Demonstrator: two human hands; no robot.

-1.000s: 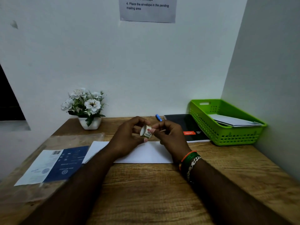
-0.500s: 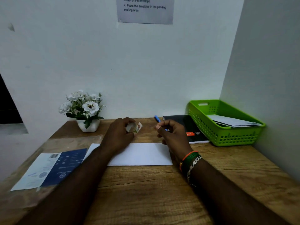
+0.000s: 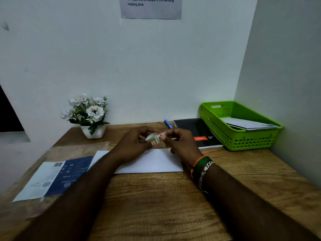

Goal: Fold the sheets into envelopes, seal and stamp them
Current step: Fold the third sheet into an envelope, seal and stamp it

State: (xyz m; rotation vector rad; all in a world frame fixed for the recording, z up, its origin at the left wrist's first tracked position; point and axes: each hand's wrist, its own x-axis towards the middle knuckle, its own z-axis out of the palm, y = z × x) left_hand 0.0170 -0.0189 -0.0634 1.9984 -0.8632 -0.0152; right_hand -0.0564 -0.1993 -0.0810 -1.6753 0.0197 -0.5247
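Both hands meet above the middle of the wooden desk [image 3: 156,197]: the left hand [image 3: 133,145] curls round a small roll of stamps [image 3: 150,137], while the right hand [image 3: 180,143] pinches the loose end stamp [image 3: 157,139] between thumb and forefinger, the two hands all but touching. Beaded and chain bracelets [image 3: 202,166] ring the right wrist.

Just beneath the hands a white envelope [image 3: 156,162] lies flat, its long edge parallel to the desk's near edge. To its left, toward the left edge, a blue-and-white leaflet [image 3: 53,178] rests under a clear plastic sleeve [image 3: 78,150].

The stamp looks feather-light, thin and limp, probably tacky on one face; it is best held by its very edge so it neither tears crookedly nor sticks to a fingertip. The roll, small and smooth, could slip unless steadied at its sides.

Along the far edge stand a white pot of artificial flowers [image 3: 90,115] at the left, a blue pen [image 3: 168,123] and a black notebook [image 3: 196,131] toward the right, and in the far right corner a green basket [image 3: 243,141] holding finished envelopes [image 3: 246,123]. A printed notice [image 3: 151,7] hangs on the wall above.
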